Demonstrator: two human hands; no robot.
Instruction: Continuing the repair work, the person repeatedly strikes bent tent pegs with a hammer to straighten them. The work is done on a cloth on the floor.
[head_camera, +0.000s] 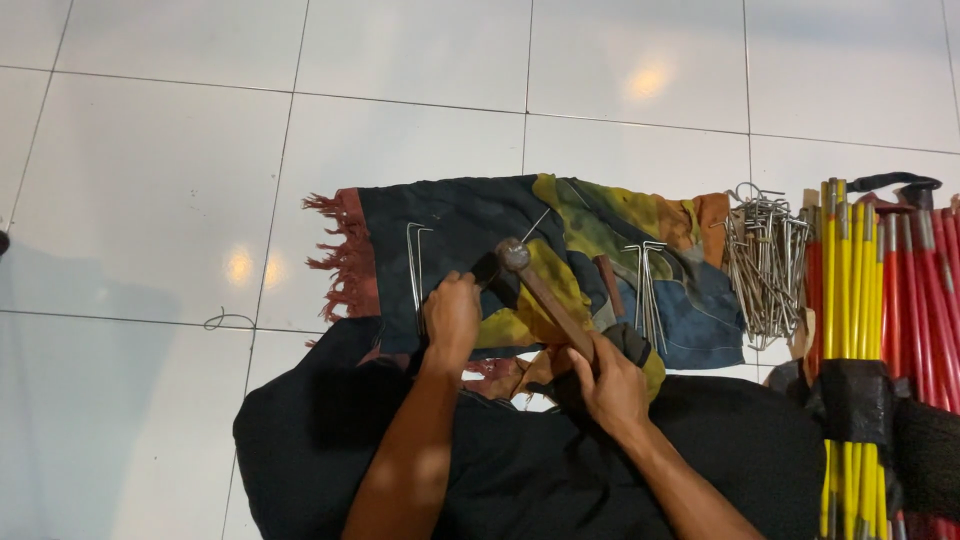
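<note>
Head view: my right hand (612, 385) is wrapped around the wooden-handled steel hammer (545, 295), its long axis running up-left from my fingers, head just beside my left hand (452, 318). Left fingers are curled, pinching a thin bent steel wire (535, 225) on the multicoloured fringed cloth (620, 215); the contact is hidden.

White tiled floor (400, 130), glossy, grey grout lines. Pile of bent metal pegs (765, 265), right of the patterned cloth. Bundle of yellow and red rods (880, 290), far right, bound by a black strap (850, 400). Small wire loop (228, 321) on tiles, left.
</note>
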